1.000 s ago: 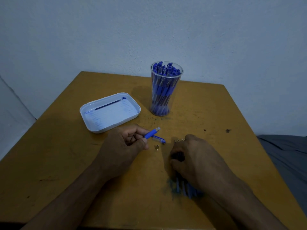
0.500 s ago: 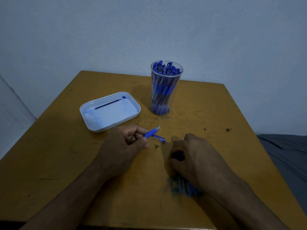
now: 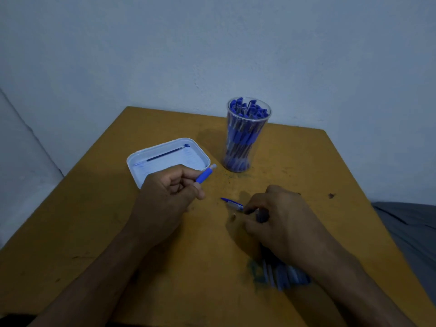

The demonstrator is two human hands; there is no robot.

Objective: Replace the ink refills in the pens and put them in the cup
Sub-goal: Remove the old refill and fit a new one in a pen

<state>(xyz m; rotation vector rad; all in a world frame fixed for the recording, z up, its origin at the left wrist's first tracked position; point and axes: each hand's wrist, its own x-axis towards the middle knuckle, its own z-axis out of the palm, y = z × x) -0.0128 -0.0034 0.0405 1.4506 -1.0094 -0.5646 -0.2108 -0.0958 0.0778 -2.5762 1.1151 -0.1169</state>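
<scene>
My left hand (image 3: pixel 169 199) grips a pen barrel (image 3: pixel 205 173) with a blue grip, its open end pointing up and right. A blue pen cap piece (image 3: pixel 232 204) and a small brass tip (image 3: pixel 233 215) lie on the table between my hands. Fingers curled, my right hand (image 3: pixel 280 223) holds a bundle of ink refills (image 3: pixel 280 276) that fans out below the wrist; its fingertips are at the cap piece. Behind them stands a clear cup (image 3: pixel 245 138) packed with blue pens.
A white tray (image 3: pixel 165 143) with one dark refill (image 3: pixel 165 154) in it sits at the left, just behind my left hand. The yellow-brown table (image 3: pixel 94 232) stands against a pale wall. Grey fabric (image 3: pixel 408 223) lies beyond the right edge.
My left hand has lifted the pen barrel up and away from the cap piece on the table. My right hand's fingertips have moved to that piece.
</scene>
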